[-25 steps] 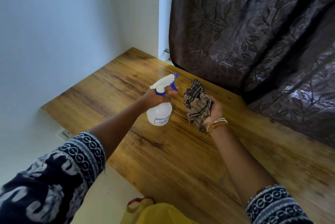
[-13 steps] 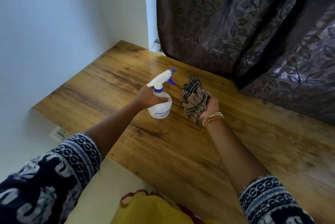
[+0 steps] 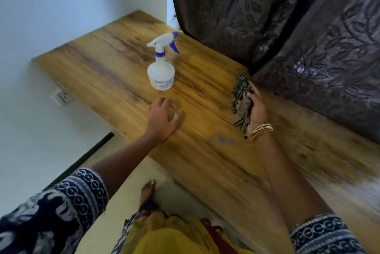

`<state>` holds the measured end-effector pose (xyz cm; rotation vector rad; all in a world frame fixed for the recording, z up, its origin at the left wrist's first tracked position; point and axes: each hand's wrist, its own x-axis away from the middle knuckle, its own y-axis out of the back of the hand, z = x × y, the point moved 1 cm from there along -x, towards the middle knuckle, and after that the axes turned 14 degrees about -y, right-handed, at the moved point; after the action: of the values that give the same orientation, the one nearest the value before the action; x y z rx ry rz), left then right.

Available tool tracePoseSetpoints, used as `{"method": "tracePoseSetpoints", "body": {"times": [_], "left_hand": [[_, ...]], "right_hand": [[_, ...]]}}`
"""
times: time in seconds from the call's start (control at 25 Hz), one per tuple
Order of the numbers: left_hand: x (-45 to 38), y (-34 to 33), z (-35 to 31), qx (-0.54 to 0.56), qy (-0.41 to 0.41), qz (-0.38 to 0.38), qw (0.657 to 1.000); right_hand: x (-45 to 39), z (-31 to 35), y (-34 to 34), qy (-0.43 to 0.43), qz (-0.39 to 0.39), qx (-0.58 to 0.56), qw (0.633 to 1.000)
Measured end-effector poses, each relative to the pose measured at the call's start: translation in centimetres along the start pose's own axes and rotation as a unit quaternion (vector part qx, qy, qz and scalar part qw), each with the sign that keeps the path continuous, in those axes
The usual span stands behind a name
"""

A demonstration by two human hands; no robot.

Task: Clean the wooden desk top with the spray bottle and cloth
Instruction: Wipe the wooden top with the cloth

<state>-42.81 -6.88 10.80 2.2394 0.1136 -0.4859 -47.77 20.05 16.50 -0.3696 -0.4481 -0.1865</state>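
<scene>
Spray bottle (image 3: 161,72) upright on desk top (image 3: 115,64), left hand (image 3: 163,119) empty, fingers spread; right hand (image 3: 257,109) around cloth (image 3: 240,97).

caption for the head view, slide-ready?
Spray bottle upright on wooden desk; left hand open, right hand gripping cloth.

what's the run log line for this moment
spray bottle upright on desk | left hand open, empty | right hand holding cloth
</scene>
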Motion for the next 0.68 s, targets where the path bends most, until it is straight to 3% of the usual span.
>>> {"method": "tracePoseSetpoints", "body": {"times": [0.08,0.16,0.32,0.44,0.52,0.68], "left_hand": [[0.5,-1.2,-1.2,-0.03,-0.049,0.07,0.996],[0.8,-1.9,-1.9,-0.058,-0.077,0.133,0.986],[1.8,-1.6,-2.1,-0.094,-0.066,0.19,0.975],[3.7,-1.6,-0.7,-0.136,-0.052,0.239,0.96],[4.8,-1.8,-0.1,-0.176,-0.053,0.245,0.952],[5.0,-2.3,-0.1,-0.188,-0.057,0.232,0.953]], "right_hand": [[2.1,1.3,2.0,0.108,-0.061,0.178,0.976],[2.9,1.9,4.1,0.154,-0.116,0.355,0.915],[0.0,-0.4,9.2,0.08,-0.121,0.625,0.767],[-0.8,-3.2,10.6,0.094,-0.098,0.662,0.737],[-0.4,-4.3,10.4,0.109,-0.13,0.677,0.716],[0.9,-6.8,9.0,0.205,-0.169,0.731,0.628]]}}
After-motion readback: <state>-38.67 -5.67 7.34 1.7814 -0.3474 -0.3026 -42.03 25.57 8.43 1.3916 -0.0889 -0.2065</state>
